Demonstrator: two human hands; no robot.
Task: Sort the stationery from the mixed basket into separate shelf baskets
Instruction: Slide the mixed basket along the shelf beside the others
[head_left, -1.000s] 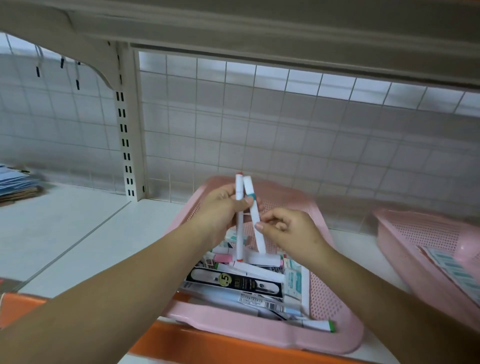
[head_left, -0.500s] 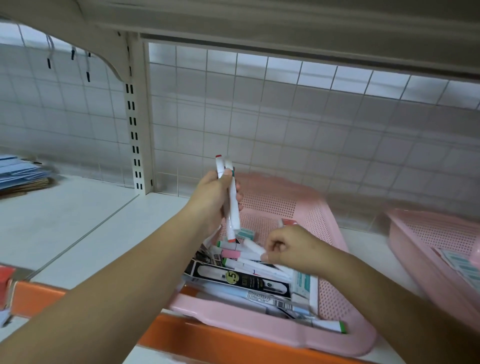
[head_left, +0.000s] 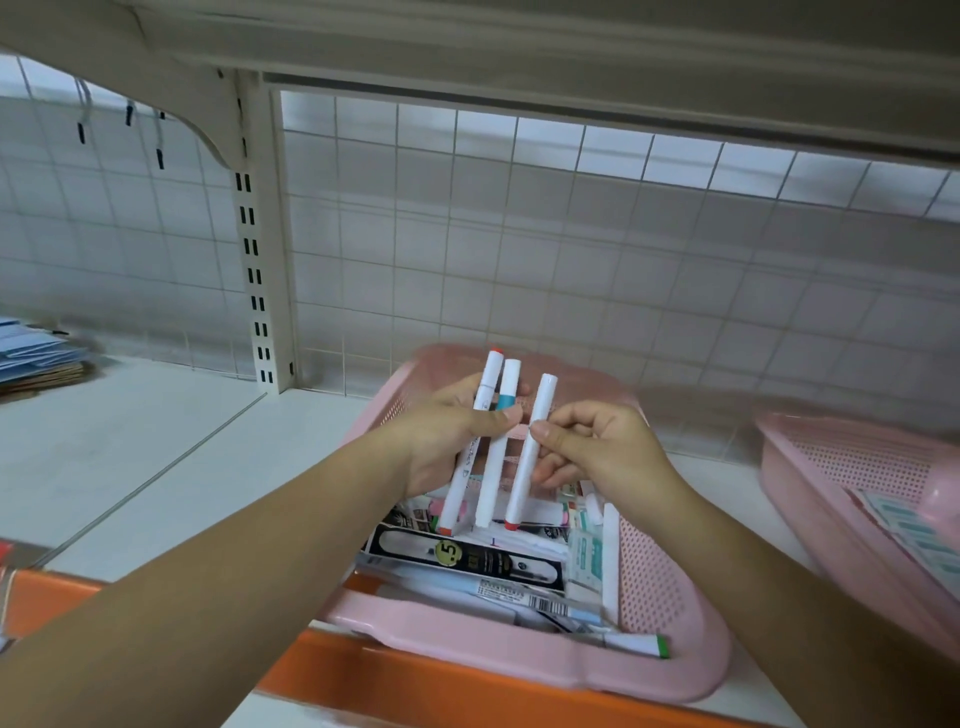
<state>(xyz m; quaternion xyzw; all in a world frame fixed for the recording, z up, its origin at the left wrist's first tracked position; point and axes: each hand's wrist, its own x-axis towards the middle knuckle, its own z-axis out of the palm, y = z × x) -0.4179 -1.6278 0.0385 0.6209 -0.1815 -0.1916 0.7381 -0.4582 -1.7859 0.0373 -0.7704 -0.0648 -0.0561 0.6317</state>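
1. 2 markers (head_left: 492, 467) sit clamped in the left grip (head_left: 447, 436), frame centre, above the mixed basket (head_left: 467, 639).
2. Right grip (head_left: 597, 447) pinches marker 3 (head_left: 527, 457).
3. Smooth barrels may slip during handover.

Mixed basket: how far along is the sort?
Done: the right-hand basket holds a few packets. In hand: left hand grips two white markers, right hand pinches a third marker. Left: the mixed basket holds a black pack, barcoded packs and a green-capped marker. Looks early.
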